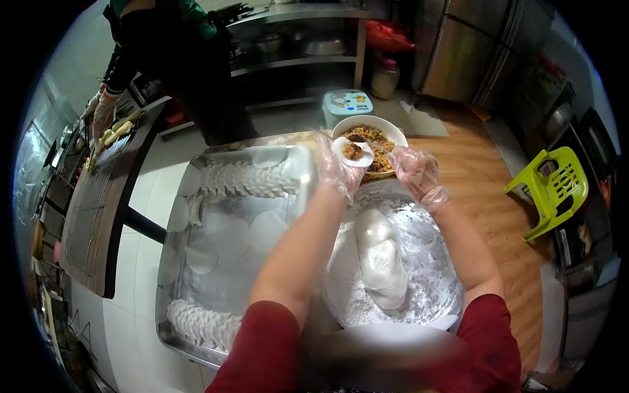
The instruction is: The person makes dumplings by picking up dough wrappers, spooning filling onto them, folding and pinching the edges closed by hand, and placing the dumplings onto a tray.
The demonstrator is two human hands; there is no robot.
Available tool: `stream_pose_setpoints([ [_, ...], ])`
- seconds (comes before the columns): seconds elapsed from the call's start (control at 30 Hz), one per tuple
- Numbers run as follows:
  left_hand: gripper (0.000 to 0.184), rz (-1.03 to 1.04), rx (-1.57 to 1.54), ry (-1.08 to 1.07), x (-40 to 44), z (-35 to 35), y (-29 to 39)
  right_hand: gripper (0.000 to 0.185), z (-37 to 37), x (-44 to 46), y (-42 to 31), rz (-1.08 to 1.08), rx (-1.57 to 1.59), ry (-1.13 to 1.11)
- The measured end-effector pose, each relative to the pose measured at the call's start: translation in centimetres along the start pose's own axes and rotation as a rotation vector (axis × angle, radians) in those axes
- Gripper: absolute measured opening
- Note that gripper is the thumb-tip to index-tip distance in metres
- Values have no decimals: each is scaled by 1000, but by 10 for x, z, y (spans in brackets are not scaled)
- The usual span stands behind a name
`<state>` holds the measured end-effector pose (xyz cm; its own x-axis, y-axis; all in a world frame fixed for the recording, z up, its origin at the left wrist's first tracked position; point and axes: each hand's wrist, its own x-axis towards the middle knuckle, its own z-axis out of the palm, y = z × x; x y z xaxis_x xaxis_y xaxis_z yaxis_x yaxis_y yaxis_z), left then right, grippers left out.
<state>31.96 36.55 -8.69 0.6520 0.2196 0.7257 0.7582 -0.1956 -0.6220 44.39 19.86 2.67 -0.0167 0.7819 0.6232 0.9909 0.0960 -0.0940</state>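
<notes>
My left hand (336, 171), in a clear plastic glove, holds a round white wrapper (360, 161) with a small heap of brown filling on it. My right hand (418, 175), gloved too, has its fingers drawn together at the right rim of a white bowl (398, 135) of chopped filling; what it holds, if anything, cannot be made out. Below the hands, a wide floury basin (429, 262) contains a plastic-wrapped white mass (382, 262). On the left, a metal tray (229, 219) carries rows of folded white dumplings (246, 180) and several flat wrappers (202, 257).
Another person (177, 59) in dark clothing stands at the upper left, gloved hands over a rack with pale long pieces (118, 133). A lidded light-blue bin (347, 103) is behind the bowl. A green plastic stool (553, 187) stands at the right on the wooden floor.
</notes>
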Motion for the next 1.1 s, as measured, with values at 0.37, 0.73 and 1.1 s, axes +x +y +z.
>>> stream_pose_setpoints([
  [0.37,71,1288,2197,109,6,-68,-49,17,24,-19,45,366,231,-184],
  [0.73,64,1097,2283,67,-53,-193,-133,26,5,-61,-109,706,1534,-80],
  [1.1,71,1322,2219,144,-170,-283,-168,18,-17,-145,-262,473,714,192],
])
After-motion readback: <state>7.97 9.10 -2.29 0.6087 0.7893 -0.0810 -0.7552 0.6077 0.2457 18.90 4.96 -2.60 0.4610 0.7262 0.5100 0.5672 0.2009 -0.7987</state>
